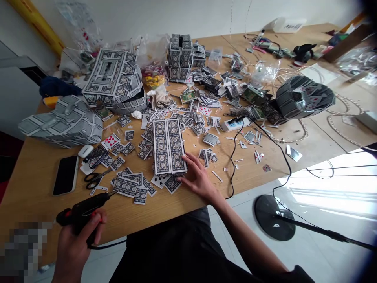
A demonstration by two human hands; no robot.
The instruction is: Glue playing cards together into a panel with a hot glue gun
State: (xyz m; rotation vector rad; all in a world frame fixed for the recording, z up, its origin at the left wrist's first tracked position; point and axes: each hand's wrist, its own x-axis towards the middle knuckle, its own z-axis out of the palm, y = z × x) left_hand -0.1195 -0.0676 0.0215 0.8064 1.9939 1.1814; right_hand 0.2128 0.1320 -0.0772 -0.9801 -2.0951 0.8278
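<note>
In my left hand (79, 237) is a black hot glue gun (91, 204) with a red trigger, its nozzle pointing right above the table's front edge. A block-shaped box (167, 147) made of patterned playing cards lies in front of me. My right hand (197, 179) grips the box's near right corner, fingers along the side and thumb at the lower edge. Part of the box's right side is hidden behind the fingers. Loose cut cards (128, 184) lie between the nozzle and the box. Black scissors (96, 179) rest just beyond the gun.
A phone (65, 175) and a white earbud case (85, 151) lie at left. Card-built bags (63, 122) and a large card box (103, 74) stand behind. A power strip (234, 124) trails black cables. A round card basket (304, 96) sits at right, near a stand's base (273, 218).
</note>
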